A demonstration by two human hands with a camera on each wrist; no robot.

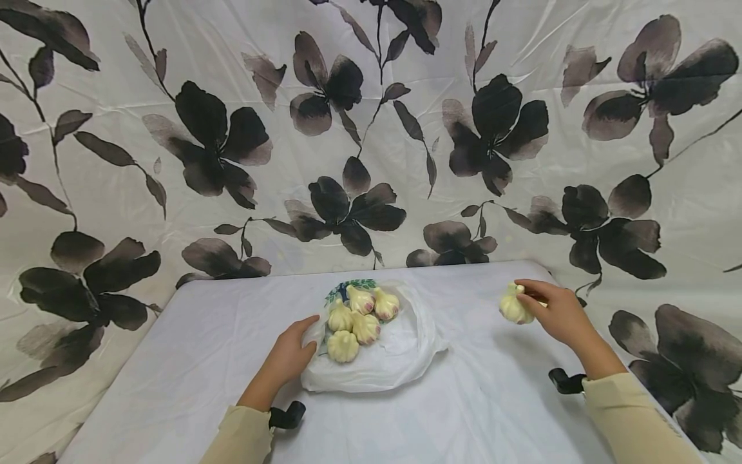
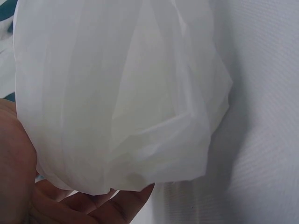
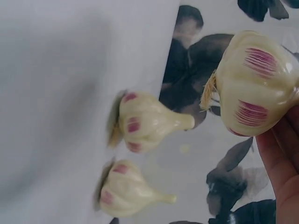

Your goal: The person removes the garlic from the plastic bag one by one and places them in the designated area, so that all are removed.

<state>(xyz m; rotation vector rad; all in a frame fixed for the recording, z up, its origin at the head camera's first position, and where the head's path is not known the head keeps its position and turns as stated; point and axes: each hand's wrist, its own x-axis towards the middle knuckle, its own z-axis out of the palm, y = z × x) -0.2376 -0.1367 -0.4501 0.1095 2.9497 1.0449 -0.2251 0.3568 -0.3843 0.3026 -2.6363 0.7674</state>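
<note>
Person at a white-covered bench point(image 1: 464, 412), seen from the head and both wrists; the right hand point(image 1: 559, 312) pinches one garlic bulb point(image 1: 513, 306) near the far right of the bench, its grip narrowed about the bulb; in the right wrist view this bulb shows purple streaks and a root tuft, while its neck is cut off by the frame edge and the hand is only partly included. Two further garlic bulbs point(image 3: 152, 122) stand upright on the white cover, near each other and apart from the held one; they cannot be made out separately in the head view. A white plastic bag point(image 1: 400, 367), printed in blue and green, lies well to the left with its mouth spread; five garlic bulbs point(image 1: 366, 328) are clustered in its left half, overlapping one another; the lower parts of those at the back are hidden. The left hand point(image 1: 286, 353) touches the left rim of the bag, thumb and forefinger apart; the bag covers its fingertips in the left wrist view, so whether the grip is wide or pinching plastic cannot be told. Behind hangs a floral sheet point(image 1: 417, 148), cut off above and at both sides.
</note>
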